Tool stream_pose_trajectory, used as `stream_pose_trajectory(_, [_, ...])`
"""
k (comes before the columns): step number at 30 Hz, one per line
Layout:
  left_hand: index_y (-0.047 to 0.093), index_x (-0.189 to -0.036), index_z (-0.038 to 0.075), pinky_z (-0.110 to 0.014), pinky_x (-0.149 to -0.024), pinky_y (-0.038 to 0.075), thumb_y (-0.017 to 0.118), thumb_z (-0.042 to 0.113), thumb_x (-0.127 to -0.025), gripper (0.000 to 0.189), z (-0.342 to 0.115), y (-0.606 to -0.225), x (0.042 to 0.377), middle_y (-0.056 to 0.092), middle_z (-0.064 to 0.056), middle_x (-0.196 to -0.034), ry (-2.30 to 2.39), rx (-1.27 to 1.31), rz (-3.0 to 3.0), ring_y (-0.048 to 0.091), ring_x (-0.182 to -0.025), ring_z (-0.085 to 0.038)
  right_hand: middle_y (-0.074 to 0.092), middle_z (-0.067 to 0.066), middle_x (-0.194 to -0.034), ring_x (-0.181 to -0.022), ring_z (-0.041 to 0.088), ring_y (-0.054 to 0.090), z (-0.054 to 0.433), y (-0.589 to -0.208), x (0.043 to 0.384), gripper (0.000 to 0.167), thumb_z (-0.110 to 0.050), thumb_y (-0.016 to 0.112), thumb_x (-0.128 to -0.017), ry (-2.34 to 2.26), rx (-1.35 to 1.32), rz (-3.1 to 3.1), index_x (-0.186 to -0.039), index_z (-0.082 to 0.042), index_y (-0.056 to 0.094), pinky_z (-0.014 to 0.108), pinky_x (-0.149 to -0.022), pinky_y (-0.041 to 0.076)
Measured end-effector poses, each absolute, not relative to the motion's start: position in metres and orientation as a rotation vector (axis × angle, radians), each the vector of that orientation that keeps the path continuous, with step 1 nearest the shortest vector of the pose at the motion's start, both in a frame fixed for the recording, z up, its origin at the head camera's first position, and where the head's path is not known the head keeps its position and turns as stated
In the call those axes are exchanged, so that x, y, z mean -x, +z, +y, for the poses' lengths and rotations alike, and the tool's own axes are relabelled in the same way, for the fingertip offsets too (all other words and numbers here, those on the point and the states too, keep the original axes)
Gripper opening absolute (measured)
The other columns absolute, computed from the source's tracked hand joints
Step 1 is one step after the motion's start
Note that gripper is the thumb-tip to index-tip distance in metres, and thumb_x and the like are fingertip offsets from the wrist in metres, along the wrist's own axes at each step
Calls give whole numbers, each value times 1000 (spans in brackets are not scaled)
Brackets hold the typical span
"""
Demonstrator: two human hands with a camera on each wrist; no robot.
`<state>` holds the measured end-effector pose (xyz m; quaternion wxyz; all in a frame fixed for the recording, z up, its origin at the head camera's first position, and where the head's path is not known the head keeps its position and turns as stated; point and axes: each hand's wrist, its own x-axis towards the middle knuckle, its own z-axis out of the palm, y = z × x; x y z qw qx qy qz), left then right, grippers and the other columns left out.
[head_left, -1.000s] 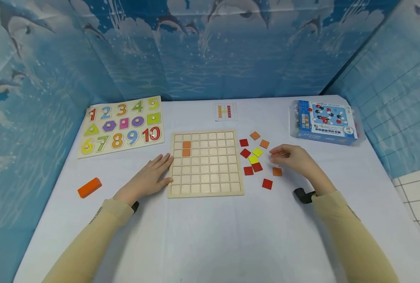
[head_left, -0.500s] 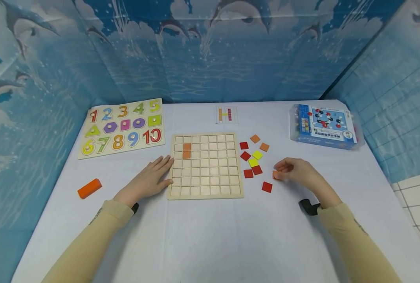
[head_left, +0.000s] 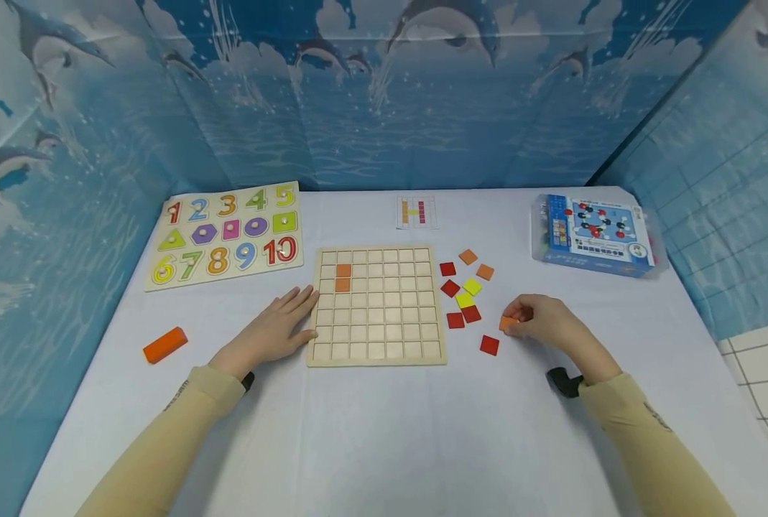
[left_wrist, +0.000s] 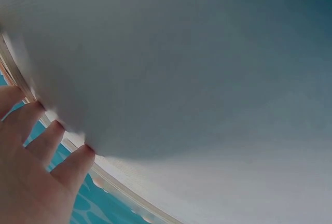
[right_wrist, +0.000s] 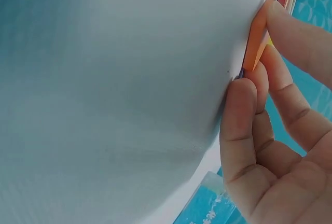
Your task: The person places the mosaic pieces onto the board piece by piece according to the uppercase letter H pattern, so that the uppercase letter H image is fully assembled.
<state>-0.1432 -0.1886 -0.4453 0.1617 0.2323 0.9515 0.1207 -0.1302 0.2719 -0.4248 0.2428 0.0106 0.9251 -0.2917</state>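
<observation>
A wooden grid board (head_left: 377, 307) lies mid-table, with two orange square tiles (head_left: 343, 278) set one above the other in its upper left cells. My left hand (head_left: 272, 329) lies flat with spread fingers, its fingertips at the board's left edge; the left wrist view shows those fingers (left_wrist: 39, 136) along the edge. To the right of the board, my right hand (head_left: 542, 323) pinches an orange tile (right_wrist: 257, 37) between thumb and fingers, close over the table. Red tiles (head_left: 489, 345), yellow tiles (head_left: 472, 286) and two more orange tiles (head_left: 468, 256) lie scattered between the board and this hand.
A number puzzle board (head_left: 225, 235) lies at the back left, an orange block (head_left: 165, 345) in front of it. Behind the grid board is a small pattern card (head_left: 417, 212). A blue boxed set (head_left: 593, 233) stands at the back right. Patterned curtains line the table's back and sides.
My right hand has moved down and slightly right to the orange tile lying nearest it and now pinches it. The left hand has stayed at the board's edge.
</observation>
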Motion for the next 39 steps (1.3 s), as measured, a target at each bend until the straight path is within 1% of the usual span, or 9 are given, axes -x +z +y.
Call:
stream_pose_trajectory(10, [22,-157,7,-58,-122,18,55,39,-99,74,-190,-446,143,18,-13,-165,339,-670,2719,14,-152,-36,55,9,-90,-90,25,50,272,-424,129,25,-19,75,-87,-795,-28,2542,-103,-3,63,31,-71,44])
stream_pose_trajectory(20, [22,-157,7,-58,-122,19,55,39,-99,73,-190,-445,143,19,-13,-164,343,-677,2720,14,-152,-37,60,8,-90,-88,25,51,273,-424,128,23,-18,75,-86,-796,-24,2559,-100,-4,64,33,-74,45])
stream_pose_trajectory(23, [22,-157,7,-59,-122,19,55,39,-99,74,-190,-445,144,19,-13,-164,345,-681,2721,14,-152,-36,61,8,-90,-89,24,52,273,-422,128,23,-19,75,-87,-794,-35,2558,-101,-4,64,32,-75,45])
stream_pose_trajectory(30, [22,-157,7,-59,-121,19,56,38,-99,74,-191,-444,145,19,-13,-164,353,-681,2728,14,-152,-37,61,6,-90,-88,22,53,273,-414,130,24,-23,72,-89,-846,-21,2536,-102,-5,64,28,-71,44])
stream_pose_trajectory(34, [22,-157,7,-59,-121,18,56,38,-99,74,-191,-445,145,19,-13,-164,355,-677,2726,14,-152,-37,64,7,-93,-87,21,56,259,-408,136,26,-25,72,-90,-958,17,2538,-104,-5,64,26,-73,48])
stream_pose_trajectory(39, [23,-157,8,-59,-121,19,56,38,-99,73,-191,-448,143,19,-13,-164,362,-669,2727,14,-152,-37,67,9,-95,-84,21,61,215,-404,155,23,-21,72,-90,-1098,77,2543,-104,-4,65,28,-74,52])
